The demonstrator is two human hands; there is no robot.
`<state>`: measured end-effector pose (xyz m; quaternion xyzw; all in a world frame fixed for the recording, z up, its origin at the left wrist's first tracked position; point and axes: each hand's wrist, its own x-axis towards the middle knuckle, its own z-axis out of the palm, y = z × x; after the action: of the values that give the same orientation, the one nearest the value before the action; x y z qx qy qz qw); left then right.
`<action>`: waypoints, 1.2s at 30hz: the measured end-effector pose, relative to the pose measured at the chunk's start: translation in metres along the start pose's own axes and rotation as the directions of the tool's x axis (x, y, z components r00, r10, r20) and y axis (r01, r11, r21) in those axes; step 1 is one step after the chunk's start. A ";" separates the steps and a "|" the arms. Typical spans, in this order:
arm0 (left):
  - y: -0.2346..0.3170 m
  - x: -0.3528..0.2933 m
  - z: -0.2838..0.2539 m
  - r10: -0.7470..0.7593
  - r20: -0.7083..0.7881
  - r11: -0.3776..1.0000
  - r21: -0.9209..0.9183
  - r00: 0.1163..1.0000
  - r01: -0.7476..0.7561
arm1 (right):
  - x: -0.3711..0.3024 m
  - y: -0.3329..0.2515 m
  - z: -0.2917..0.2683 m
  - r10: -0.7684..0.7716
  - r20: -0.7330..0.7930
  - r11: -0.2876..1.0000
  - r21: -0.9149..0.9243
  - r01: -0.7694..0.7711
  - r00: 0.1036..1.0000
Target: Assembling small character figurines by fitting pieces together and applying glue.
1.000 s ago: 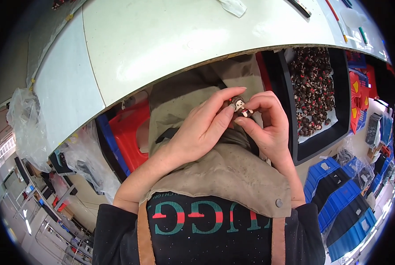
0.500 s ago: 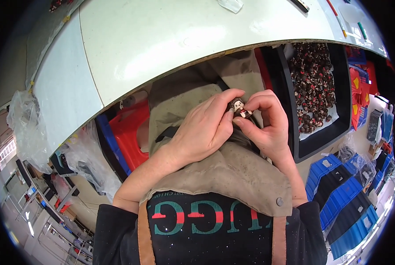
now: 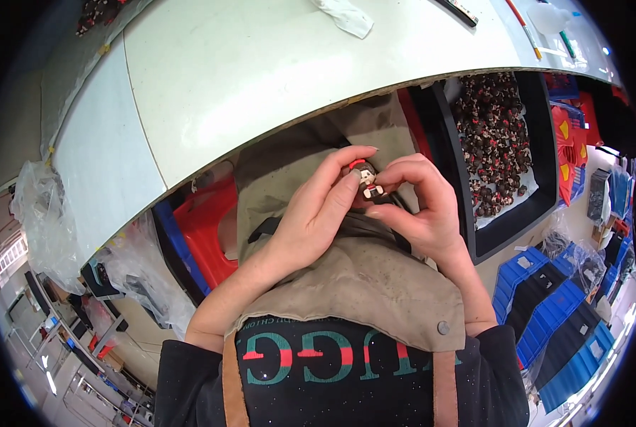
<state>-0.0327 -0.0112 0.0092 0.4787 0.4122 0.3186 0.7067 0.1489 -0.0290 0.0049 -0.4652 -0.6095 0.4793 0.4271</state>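
Note:
A tiny toy figurine (image 3: 366, 181) with a dark head, pale face and a red part is pinched between the fingertips of both hands, just below the edge of the white table (image 3: 261, 78). My left hand (image 3: 316, 213) holds it from the left, thumb and forefinger on its head. My right hand (image 3: 419, 206) grips it from the right and below. Both hands hover over my lap, which is covered by a tan apron (image 3: 360, 285).
A black tray (image 3: 474, 235) full of several similar dark-and-red figurines sits to my right. Blue bins (image 3: 545, 313) are stacked at the lower right, a red bin (image 3: 207, 228) at the left under the table. Clear plastic bags (image 3: 44, 213) hang at the left. Pens and a cloth lie on the tabletop.
Both hands stay together on the figurine; they have shifted only slightly, turning it a little between the fingertips.

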 end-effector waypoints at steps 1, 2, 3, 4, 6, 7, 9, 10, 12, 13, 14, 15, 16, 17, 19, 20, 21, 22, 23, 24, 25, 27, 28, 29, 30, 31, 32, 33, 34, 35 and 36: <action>0.000 0.000 0.000 -0.042 0.012 0.995 -0.087 0.999 0.043 | -0.001 0.000 -0.002 0.082 0.028 0.990 0.114 -0.085 0.996; 0.001 -0.001 0.000 -0.084 0.028 0.981 -0.173 0.996 0.087 | -0.002 0.003 -0.003 0.109 0.012 0.986 0.124 -0.110 0.994; 0.002 -0.001 -0.001 -0.085 0.032 0.981 -0.174 0.996 0.089 | -0.002 0.002 -0.005 0.178 -0.028 0.980 0.090 -0.175 0.984; 0.002 -0.001 -0.002 -0.095 0.047 0.984 -0.146 0.994 0.101 | 0.001 0.001 -0.008 0.135 -0.018 0.991 0.006 -0.135 0.991; 0.004 -0.002 -0.002 -0.109 0.064 0.986 -0.119 0.992 0.116 | 0.007 -0.002 -0.011 0.097 -0.005 0.992 -0.075 -0.097 0.995; 0.005 -0.002 -0.001 -0.094 0.065 0.987 -0.122 0.993 0.101 | 0.008 -0.003 -0.008 0.082 0.001 0.994 -0.067 -0.082 0.997; 0.004 -0.002 -0.001 -0.083 0.069 0.988 -0.125 0.994 0.091 | 0.010 -0.003 -0.006 0.071 0.005 0.996 -0.056 -0.071 0.997; 0.003 -0.002 -0.001 -0.071 0.059 0.989 -0.128 0.996 0.078 | 0.010 -0.002 -0.006 0.055 0.014 0.996 -0.064 -0.054 0.998; 0.002 -0.001 -0.003 -0.061 0.051 0.989 -0.130 0.997 0.067 | 0.011 -0.003 -0.006 0.040 0.021 0.997 -0.070 -0.039 0.999; 0.001 -0.002 -0.005 -0.057 0.078 0.992 -0.106 0.995 0.066 | 0.011 -0.004 -0.006 0.054 0.023 0.996 -0.076 -0.052 0.998; 0.000 -0.002 -0.007 -0.054 0.105 0.995 -0.082 0.993 0.063 | 0.012 -0.005 -0.007 0.068 0.025 0.995 -0.081 -0.065 0.997; -0.001 -0.002 -0.007 -0.057 0.105 0.994 -0.082 0.993 0.066 | 0.012 -0.005 -0.008 0.069 0.025 0.995 -0.080 -0.067 0.997; -0.002 -0.002 -0.007 -0.060 0.112 0.993 -0.090 0.992 0.071 | 0.012 -0.004 -0.009 0.070 0.039 0.992 -0.109 -0.065 0.997; -0.003 -0.002 -0.007 -0.064 0.119 0.992 -0.099 0.991 0.075 | 0.011 -0.003 -0.011 0.070 0.053 0.988 -0.138 -0.062 0.996; -0.003 -0.002 -0.006 -0.060 0.108 0.994 -0.086 0.992 0.069 | 0.011 -0.002 -0.011 0.055 0.053 0.987 -0.152 -0.047 0.997; -0.004 -0.002 -0.005 -0.053 0.099 0.995 -0.074 0.994 0.060 | 0.012 -0.002 -0.011 0.040 0.052 0.985 -0.170 -0.030 0.998; -0.004 -0.003 -0.005 -0.057 0.099 0.995 -0.073 0.993 0.064 | 0.011 -0.003 -0.010 0.042 0.051 0.985 -0.167 -0.033 0.998; -0.005 -0.003 -0.004 -0.041 0.100 0.997 -0.062 0.994 0.048 | 0.011 -0.004 -0.009 -0.001 0.045 0.980 -0.201 0.010 0.999; -0.005 -0.003 -0.004 -0.026 0.101 0.998 -0.051 0.995 0.032 | 0.011 -0.004 -0.009 -0.044 0.041 0.970 -0.236 0.052 0.998; -0.005 -0.003 -0.005 -0.029 0.101 0.998 -0.049 0.994 0.034 | 0.011 -0.005 -0.008 -0.043 0.039 0.971 -0.233 0.051 0.998; -0.006 -0.003 -0.006 -0.029 0.115 0.999 -0.039 0.993 0.033 | 0.011 -0.006 -0.008 -0.053 0.040 0.968 -0.245 0.061 0.998; -0.006 -0.004 -0.007 -0.030 0.128 0.999 -0.028 0.991 0.034 | 0.010 -0.006 -0.007 -0.063 0.041 0.964 -0.255 0.071 0.997; -0.005 -0.004 -0.007 -0.030 0.127 0.998 -0.043 0.991 0.035 | 0.010 -0.006 -0.007 -0.074 0.040 0.964 -0.253 0.082 0.996; -0.005 -0.004 -0.006 -0.029 0.126 0.998 -0.058 0.992 0.037 | 0.010 -0.005 -0.007 -0.086 0.040 0.963 -0.251 0.093 0.996; -0.006 -0.004 -0.006 -0.029 0.126 0.998 -0.057 0.992 0.036 | 0.010 -0.005 -0.007 -0.087 0.039 0.963 -0.251 0.094 0.995; -0.007 -0.004 -0.006 -0.049 0.125 0.994 -0.089 0.991 0.060 | 0.010 -0.006 -0.007 -0.079 0.036 0.966 -0.244 0.085 0.996; -0.008 -0.003 -0.007 -0.069 0.124 0.989 -0.122 0.990 0.084 | 0.010 -0.005 -0.007 -0.071 0.033 0.968 -0.237 0.077 0.997; -0.008 -0.003 -0.007 -0.068 0.125 0.989 -0.121 0.990 0.084 | 0.010 -0.005 -0.006 -0.071 0.031 0.968 -0.238 0.077 0.997; -0.008 -0.002 -0.008 -0.070 0.134 0.984 -0.153 0.989 0.091 | 0.010 -0.005 -0.006 -0.093 0.018 0.968 -0.232 0.094 0.996; -0.008 -0.002 -0.008 -0.071 0.143 0.978 -0.185 0.987 0.097 | 0.010 -0.005 -0.005 -0.114 0.004 0.968 -0.226 0.112 0.993; -0.008 -0.002 -0.008 -0.072 0.142 0.978 -0.184 0.987 0.098 | 0.009 -0.005 -0.005 -0.115 0.004 0.968 -0.225 0.113 0.993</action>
<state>-0.0402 -0.0122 0.0005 0.4111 0.3514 0.2932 0.7884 0.1509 -0.0195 0.0110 -0.4769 -0.6834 0.3801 0.4013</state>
